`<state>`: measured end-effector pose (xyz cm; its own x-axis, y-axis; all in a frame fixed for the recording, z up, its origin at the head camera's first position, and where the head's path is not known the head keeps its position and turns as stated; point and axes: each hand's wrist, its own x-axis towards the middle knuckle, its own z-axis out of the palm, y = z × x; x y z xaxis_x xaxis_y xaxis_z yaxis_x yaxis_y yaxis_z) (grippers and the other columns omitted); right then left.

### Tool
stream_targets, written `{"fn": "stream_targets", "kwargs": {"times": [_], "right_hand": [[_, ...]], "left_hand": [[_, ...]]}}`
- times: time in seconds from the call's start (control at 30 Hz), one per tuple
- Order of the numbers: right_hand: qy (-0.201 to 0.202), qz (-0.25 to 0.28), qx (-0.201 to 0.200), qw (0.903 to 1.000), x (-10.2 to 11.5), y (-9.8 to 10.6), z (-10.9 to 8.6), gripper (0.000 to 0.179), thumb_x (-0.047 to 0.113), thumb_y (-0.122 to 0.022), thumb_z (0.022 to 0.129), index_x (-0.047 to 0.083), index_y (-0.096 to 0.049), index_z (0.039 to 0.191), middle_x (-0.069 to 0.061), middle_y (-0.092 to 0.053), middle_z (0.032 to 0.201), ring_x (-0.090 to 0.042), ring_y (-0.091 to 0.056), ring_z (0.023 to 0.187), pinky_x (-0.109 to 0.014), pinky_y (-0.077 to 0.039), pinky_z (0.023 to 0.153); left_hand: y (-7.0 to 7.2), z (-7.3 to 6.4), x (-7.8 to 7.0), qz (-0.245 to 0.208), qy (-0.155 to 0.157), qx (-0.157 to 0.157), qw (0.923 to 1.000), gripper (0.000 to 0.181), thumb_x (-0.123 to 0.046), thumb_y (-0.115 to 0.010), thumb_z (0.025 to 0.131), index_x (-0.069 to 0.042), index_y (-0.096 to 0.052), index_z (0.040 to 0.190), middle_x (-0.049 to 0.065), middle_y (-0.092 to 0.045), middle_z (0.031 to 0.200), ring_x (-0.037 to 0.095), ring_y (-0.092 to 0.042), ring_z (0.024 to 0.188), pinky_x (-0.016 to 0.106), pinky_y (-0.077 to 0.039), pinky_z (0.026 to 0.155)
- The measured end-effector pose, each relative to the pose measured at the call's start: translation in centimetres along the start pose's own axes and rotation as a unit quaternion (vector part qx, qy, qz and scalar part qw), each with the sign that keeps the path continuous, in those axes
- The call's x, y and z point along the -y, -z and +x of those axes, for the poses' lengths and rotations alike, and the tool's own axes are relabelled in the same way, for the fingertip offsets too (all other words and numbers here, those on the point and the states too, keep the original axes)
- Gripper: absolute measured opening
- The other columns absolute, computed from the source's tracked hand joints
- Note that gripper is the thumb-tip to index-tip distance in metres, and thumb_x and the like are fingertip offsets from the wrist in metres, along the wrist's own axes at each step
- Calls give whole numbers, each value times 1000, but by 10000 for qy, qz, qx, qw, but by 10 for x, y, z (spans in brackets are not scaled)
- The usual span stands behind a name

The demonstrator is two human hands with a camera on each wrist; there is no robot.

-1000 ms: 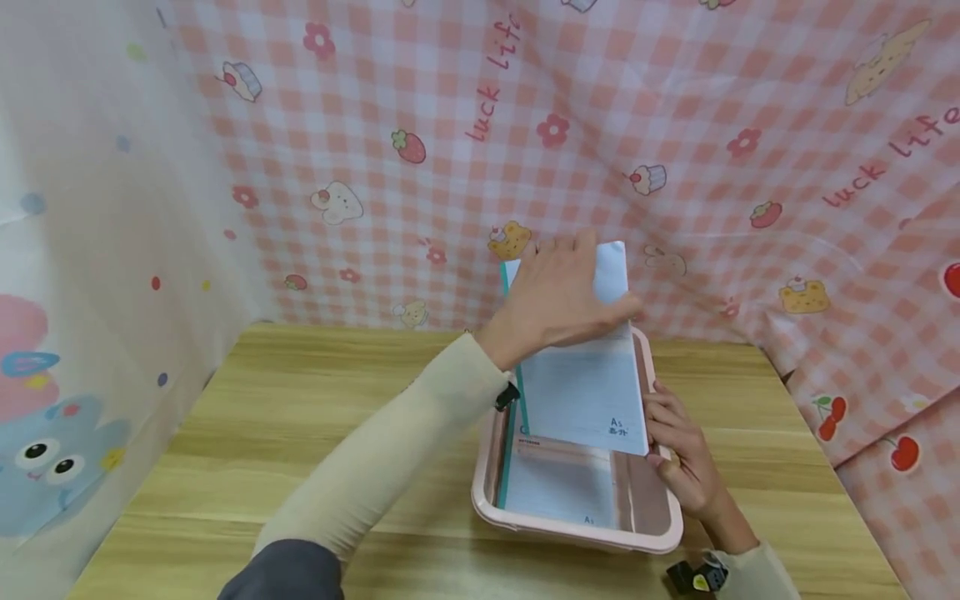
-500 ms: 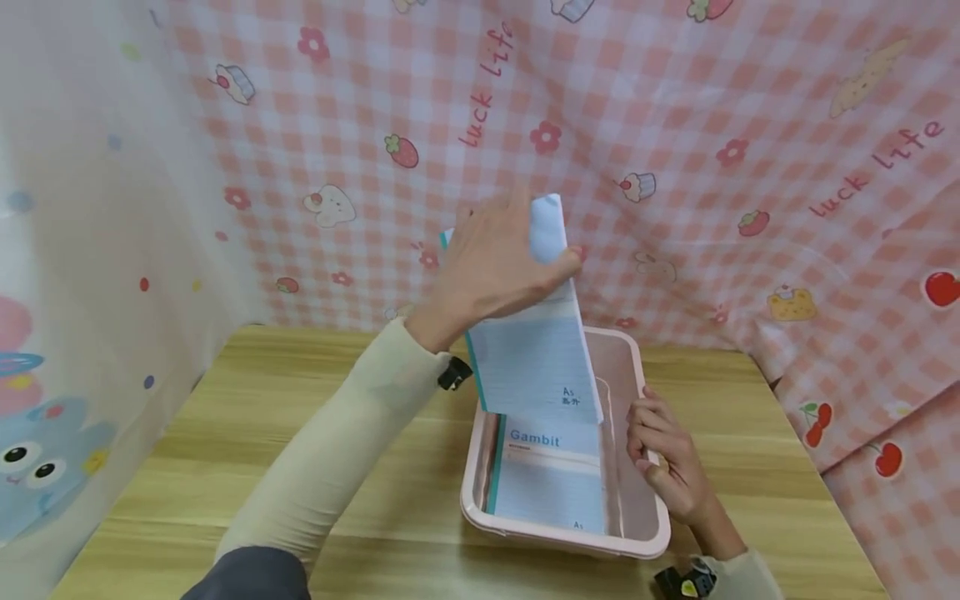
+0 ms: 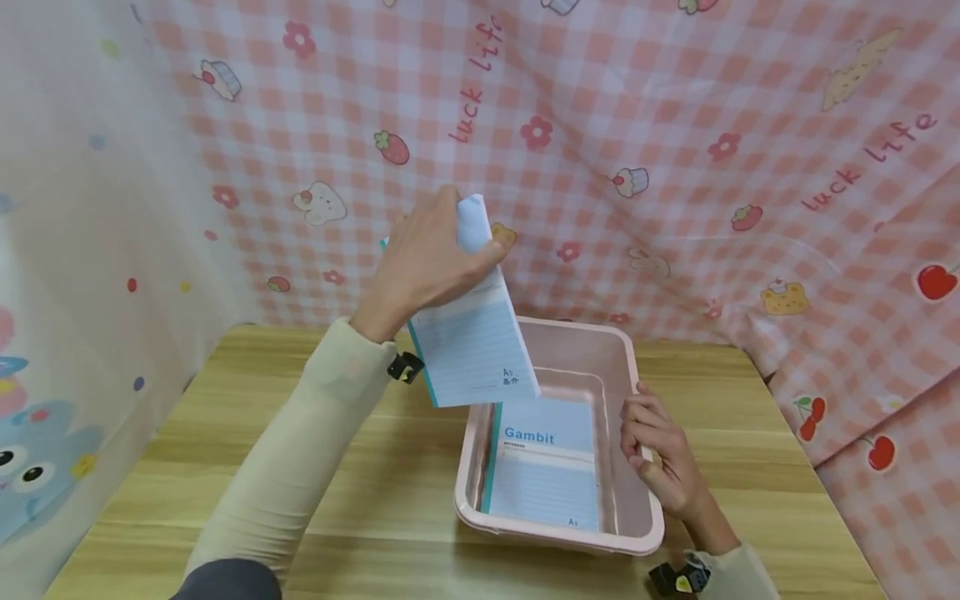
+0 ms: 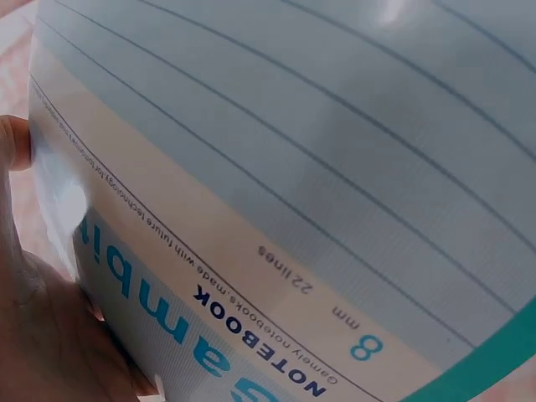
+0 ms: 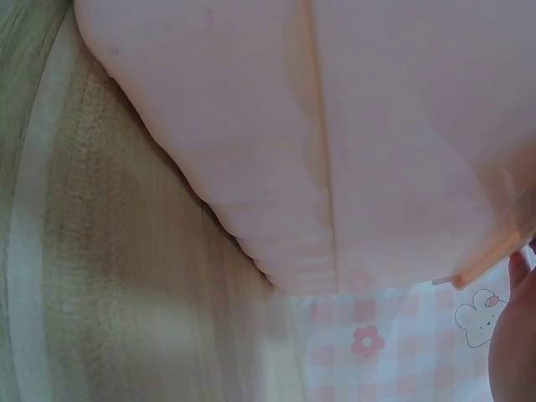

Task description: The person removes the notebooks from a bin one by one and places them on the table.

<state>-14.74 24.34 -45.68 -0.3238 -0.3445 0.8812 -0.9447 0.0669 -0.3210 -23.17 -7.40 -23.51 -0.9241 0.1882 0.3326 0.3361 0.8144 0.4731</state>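
My left hand (image 3: 431,254) grips a light-blue notebook (image 3: 480,350) by its upper end and holds it up, tilted, over the left side of a pink plastic bin (image 3: 633,542). In the left wrist view the cover of this notebook (image 4: 276,167) fills most of the picture, with printed lines and a teal spine. A second notebook (image 3: 546,487), marked Gambit, lies flat inside the bin along its left wall. My right hand (image 3: 667,458) holds the bin's right rim, fingers over the edge. The bin's outer wall (image 5: 251,126) shows close up in the right wrist view.
The bin stands on a wood-grain table (image 3: 360,517). A pink checked curtain (image 3: 600,100) hangs right behind the table, and a white patterned curtain (image 3: 82,233) hangs at the left.
My left hand has lifted the upper notebook up and left, out of the bin, uncovering more of the notebook beneath. My right hand stays on the rim.
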Motion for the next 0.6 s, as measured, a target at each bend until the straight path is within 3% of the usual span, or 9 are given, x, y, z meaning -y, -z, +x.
{"fn": "stream_targets", "kwargs": {"times": [0.3,0.47,0.6], "right_hand": [[-52,62,-3,10000,3,1,-1,39,23,-47,105,10,-50,68,-3,-45,73,-26,-44,91,-47,-22,119],[-48,45,9,10000,2,1,0,38,22,-46,104,10,-51,69,-3,-45,72,-25,-44,90,-48,-21,120],[-75,10,3,10000,1,1,-1,34,17,-45,102,10,-51,69,-3,-46,73,-25,-44,90,-48,-21,120]], "left_hand": [[-17,5,47,113,466,354,9982,61,-56,-60,86,-11,-49,126,7,-58,100,24,-59,83,37,-51,67],[-21,4,73,228,679,565,9958,78,-54,-55,87,-10,-42,149,8,-60,110,26,-60,90,39,-52,74],[-31,3,95,427,796,637,9939,77,-58,-55,87,-6,-45,143,11,-61,103,28,-62,85,37,-52,67]]}}
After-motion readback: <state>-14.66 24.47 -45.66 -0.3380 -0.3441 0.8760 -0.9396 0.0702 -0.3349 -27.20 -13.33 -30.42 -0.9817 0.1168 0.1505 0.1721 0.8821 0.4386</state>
